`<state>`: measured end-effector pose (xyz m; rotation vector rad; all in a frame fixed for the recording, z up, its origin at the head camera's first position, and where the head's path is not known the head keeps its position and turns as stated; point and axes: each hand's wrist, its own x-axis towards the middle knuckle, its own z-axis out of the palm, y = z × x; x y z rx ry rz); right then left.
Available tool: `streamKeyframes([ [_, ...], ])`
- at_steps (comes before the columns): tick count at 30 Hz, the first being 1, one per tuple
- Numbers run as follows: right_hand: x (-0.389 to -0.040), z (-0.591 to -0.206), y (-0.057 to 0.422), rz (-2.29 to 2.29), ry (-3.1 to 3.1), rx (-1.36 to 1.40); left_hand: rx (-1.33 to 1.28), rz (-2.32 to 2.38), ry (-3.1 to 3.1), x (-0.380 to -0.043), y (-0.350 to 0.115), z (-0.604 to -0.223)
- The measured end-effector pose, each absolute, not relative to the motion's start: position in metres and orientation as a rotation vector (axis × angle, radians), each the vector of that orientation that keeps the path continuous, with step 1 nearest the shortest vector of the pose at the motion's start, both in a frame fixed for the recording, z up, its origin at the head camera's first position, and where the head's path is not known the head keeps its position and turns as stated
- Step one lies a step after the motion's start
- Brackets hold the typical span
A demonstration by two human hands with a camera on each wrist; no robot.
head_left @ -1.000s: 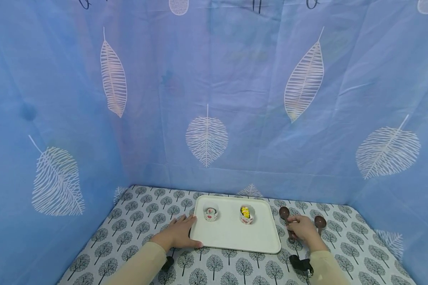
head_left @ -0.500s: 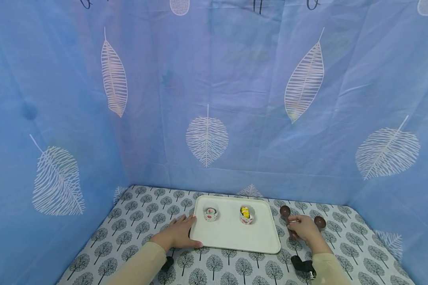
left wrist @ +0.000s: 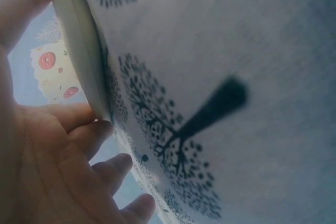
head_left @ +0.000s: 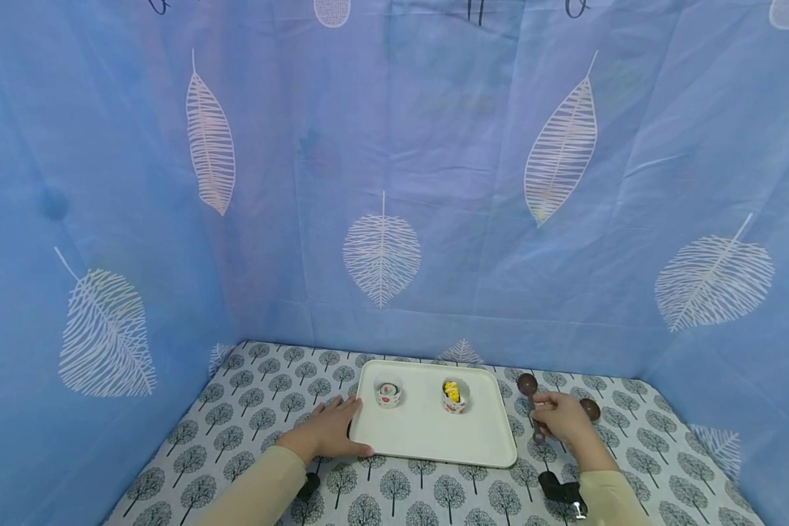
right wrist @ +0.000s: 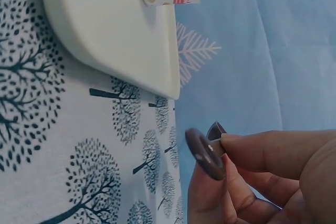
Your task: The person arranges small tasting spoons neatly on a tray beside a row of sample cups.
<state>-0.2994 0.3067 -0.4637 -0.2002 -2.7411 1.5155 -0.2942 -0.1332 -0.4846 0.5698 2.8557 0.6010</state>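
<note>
On the cloth-covered table lies a cream tray (head_left: 434,442), with two paper cups on it. The left cup (head_left: 388,402) holds a round white-and-green piece, while the right cup (head_left: 455,408) has something yellow and black inside. My left hand (head_left: 332,431) rests spread at the tray's left end, thumb at the near corner; fingertips touch the rim (left wrist: 86,51) in the left wrist view. Right of the tray, my right hand (head_left: 561,420) pinches a brown spoon (head_left: 527,384) by its handle between thumb and fingers. Its ringed handle end (right wrist: 205,153) faces the right wrist camera.
A second brown spoon (head_left: 590,409) lies just right of my right hand, its handle hidden behind the hand. The tree-print tablecloth (head_left: 394,486) runs back to a blue leaf-patterned curtain (head_left: 381,146), which also encloses both sides.
My right hand has shifted slightly right and away with the spoon, whose bowl has risen a little in the head view. The left hand, tray and cups have stayed put.
</note>
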Motion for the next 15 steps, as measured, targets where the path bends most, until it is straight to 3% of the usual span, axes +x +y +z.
streamKeyframes([
  [15,-0.291,-0.452,0.302,1.546,-2.716,-0.181,0.552,0.609,2.843,-0.291,-0.132,-0.480],
])
